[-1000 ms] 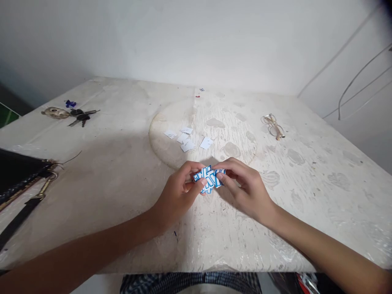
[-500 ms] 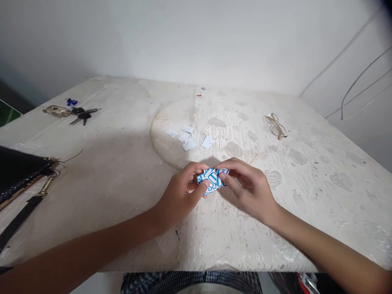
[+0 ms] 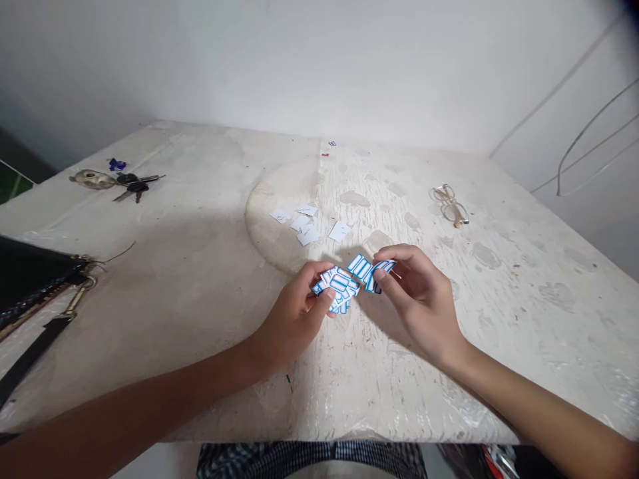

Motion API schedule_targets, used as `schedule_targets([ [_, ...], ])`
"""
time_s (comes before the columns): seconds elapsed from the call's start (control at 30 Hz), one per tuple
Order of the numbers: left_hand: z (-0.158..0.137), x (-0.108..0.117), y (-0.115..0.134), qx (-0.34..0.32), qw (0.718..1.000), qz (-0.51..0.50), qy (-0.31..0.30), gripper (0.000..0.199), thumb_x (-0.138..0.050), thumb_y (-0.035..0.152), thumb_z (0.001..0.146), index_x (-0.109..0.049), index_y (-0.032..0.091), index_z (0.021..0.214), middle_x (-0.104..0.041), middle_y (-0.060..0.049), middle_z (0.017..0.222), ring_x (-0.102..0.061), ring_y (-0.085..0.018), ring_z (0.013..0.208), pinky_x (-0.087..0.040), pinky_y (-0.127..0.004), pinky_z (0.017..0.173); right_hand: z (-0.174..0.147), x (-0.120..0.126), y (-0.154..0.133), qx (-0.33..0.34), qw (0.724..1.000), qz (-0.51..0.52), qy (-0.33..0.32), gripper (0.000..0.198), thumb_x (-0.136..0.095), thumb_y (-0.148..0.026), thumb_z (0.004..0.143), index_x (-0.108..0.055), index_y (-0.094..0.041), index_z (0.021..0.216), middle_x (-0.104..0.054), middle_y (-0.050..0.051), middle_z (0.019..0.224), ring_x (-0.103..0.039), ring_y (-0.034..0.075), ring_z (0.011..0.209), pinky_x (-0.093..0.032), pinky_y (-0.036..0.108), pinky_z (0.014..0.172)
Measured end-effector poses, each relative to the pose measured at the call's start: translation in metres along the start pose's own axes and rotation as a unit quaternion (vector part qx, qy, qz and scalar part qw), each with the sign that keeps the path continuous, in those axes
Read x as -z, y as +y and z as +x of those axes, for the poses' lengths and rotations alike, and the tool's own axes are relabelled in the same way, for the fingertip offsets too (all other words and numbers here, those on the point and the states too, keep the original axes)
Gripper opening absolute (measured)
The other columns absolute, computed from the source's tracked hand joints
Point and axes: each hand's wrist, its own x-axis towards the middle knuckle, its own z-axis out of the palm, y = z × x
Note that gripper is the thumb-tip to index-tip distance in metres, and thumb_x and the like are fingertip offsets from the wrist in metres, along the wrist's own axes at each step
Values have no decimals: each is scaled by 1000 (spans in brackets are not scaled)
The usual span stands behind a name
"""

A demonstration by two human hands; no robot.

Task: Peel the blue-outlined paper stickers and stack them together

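Observation:
My left hand (image 3: 304,303) is closed on a loose stack of small blue-and-white paper slips (image 3: 339,285), with the thumb pressed on top. Several more blue-and-white slips (image 3: 360,266) are pinched between the thumb and fingers of my right hand (image 3: 417,293), just right of the stack. The two bunches lie close together over the table, with a narrow gap between them. Farther back, several white paper slips (image 3: 309,234) lie on the table, some overlapping, with faint writing. One white slip (image 3: 339,231) rests apart to their right.
Folded eyeglasses (image 3: 450,205) lie at the right. Keys (image 3: 134,185) with a fob (image 3: 92,178) and a dark blue scrap (image 3: 116,164) sit at the back left. A black bag (image 3: 37,279) with a strap is at the left edge. The table (image 3: 200,279) meets a white wall.
My right hand has moved right and slightly up, drawing some blue-and-white slips away from the stack. My left hand keeps the rest, shifted slightly left. The white slips have not moved.

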Motion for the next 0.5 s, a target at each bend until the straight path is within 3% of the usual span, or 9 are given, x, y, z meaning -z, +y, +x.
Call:
schedule_targets([
  [0.17, 1, -1, 2, 2, 1000, -5, 1, 28, -51, 26, 82, -49, 18, 109, -57, -6, 101, -57, -15, 84, -49, -25, 66, -3, -2, 2, -12, 998, 1, -60, 12, -53, -16, 83, -56, -23, 92, -53, 2, 89, -53, 15, 82, -46, 27, 65],
  [0.5, -2, -3, 6, -11, 1000, 7, -14, 26, -50, 26, 83, -49, 19, 107, -56, -4, 98, -56, -13, 81, -49, -23, 67, -10, -5, 6, 51, 988, -98, -109, 12, -49, -14, 85, -56, -21, 90, -54, 4, 90, -53, 16, 82, -46, 28, 62],
])
